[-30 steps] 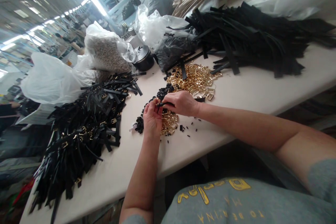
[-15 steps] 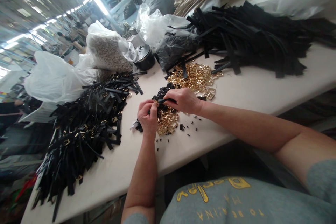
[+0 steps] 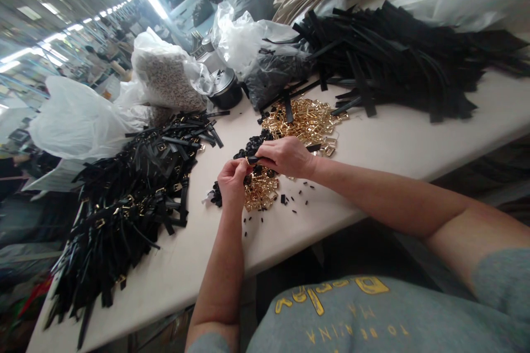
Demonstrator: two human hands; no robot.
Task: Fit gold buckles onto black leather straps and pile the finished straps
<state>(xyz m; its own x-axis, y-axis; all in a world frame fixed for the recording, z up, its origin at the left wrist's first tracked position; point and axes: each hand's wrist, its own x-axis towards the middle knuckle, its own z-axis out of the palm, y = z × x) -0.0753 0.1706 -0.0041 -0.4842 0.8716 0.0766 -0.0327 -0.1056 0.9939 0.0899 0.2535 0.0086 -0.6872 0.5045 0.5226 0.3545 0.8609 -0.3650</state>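
A black strap [image 3: 253, 160] runs between my hands, with a gold buckle [image 3: 249, 160] at its left end. My left hand [image 3: 232, 177] pinches the buckle between thumb and fingers. My right hand [image 3: 286, 155] is closed around the strap, whose tail [image 3: 313, 148] sticks out past the knuckles. Under my hands lie small gold metal pieces [image 3: 261, 190] and a heap of black rosette-like pieces [image 3: 248, 148]. Just beyond my right hand is a pile of gold buckles [image 3: 306, 121]. Exactly how strap and buckle join is hidden by my fingers.
Buckled black straps [image 3: 136, 193] are heaped on the left of the table [image 3: 207, 248]. Plain black strips [image 3: 397, 60] lie at the back right. Plastic bags [image 3: 165, 71] and a black tin [image 3: 226, 89] stand behind. Tiny black bits [image 3: 294, 199] are scattered near the front edge.
My left hand has turned and shifted slightly left, its fingers now pinching the buckle end. My right hand has stayed on the strap, moving only a little.
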